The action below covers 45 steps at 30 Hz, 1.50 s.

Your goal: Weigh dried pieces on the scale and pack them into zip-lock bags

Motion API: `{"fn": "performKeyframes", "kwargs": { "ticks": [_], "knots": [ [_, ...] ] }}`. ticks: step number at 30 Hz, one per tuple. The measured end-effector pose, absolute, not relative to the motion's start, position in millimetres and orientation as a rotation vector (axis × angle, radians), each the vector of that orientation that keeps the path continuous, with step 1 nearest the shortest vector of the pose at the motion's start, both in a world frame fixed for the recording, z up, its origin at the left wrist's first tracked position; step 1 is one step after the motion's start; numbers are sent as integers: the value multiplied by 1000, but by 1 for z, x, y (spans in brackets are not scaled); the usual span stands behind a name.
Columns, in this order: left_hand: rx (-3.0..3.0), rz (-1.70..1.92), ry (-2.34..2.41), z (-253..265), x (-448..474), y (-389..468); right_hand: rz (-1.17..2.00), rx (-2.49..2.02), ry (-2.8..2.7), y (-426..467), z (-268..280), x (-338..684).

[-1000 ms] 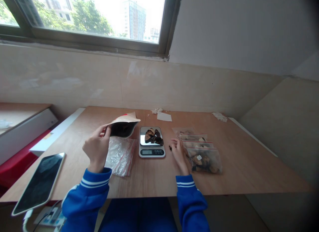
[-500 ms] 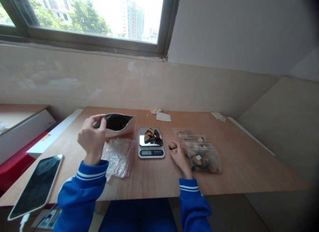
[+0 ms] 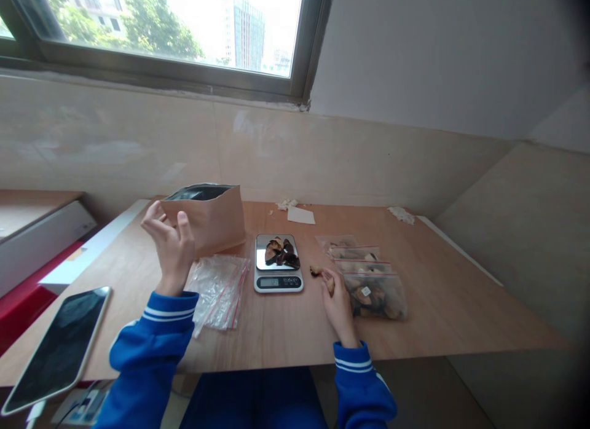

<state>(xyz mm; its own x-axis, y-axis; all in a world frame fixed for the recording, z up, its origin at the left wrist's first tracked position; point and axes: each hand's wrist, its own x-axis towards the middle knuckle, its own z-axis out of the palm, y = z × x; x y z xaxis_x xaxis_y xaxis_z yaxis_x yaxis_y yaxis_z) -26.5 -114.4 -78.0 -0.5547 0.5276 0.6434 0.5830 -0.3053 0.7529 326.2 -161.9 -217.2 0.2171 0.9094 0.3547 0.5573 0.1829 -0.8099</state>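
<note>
You were at the weighing step: your left hand (image 3: 169,247) loosely steadied the upright brown paper pouch (image 3: 209,218) on the wooden tabletop (image 3: 286,324), and your right hand (image 3: 335,297) pinched a dried brown piece (image 3: 329,281) beside the small steel digital scale (image 3: 278,263), which, I judge, called for a gentle placing on its pan.

Kraft bag (image 3: 209,219) now upright; left hand (image 3: 169,247) let go.

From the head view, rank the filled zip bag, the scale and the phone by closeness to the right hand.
1. Filled zip bag: beside the right hand, on its right.
2. Scale: to its left, mid-table.
3. Phone: far left edge.
</note>
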Motion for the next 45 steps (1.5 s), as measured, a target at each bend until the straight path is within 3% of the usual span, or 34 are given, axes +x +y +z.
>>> {"fn": "performKeyframes", "kwargs": {
  "ticks": [8, 12, 18, 23, 31, 38, 45],
  "knots": [
    [-1418, -2064, -1915, -118, -30, -117, 604, -1211, -1604, -131, -131, 269],
    [-1440, -2049, -1945, -146, -15, -132, 811, -1067, -1854, -86, -117, 223],
    [-1549, -1933, -1954, -183, -4, -146, 667, -1185, -2330, -40, -142, 183],
    [-1545, -1882, -1978, -189, -8, -147, 623, -1348, -2400, -41, -149, 186],
    [-1604, -1841, -1966, -203, -11, -144, 391, -1298, -2027, -75, -145, 237],
    [-1737, -1775, -1962, -200, -9, -147, 46, -1476, -1637, -109, -197, 299],
    [-1809, -1723, -1890, -198, -6, -150, 39, -1586, -1686, -123, -233, 309]
  ]
}}
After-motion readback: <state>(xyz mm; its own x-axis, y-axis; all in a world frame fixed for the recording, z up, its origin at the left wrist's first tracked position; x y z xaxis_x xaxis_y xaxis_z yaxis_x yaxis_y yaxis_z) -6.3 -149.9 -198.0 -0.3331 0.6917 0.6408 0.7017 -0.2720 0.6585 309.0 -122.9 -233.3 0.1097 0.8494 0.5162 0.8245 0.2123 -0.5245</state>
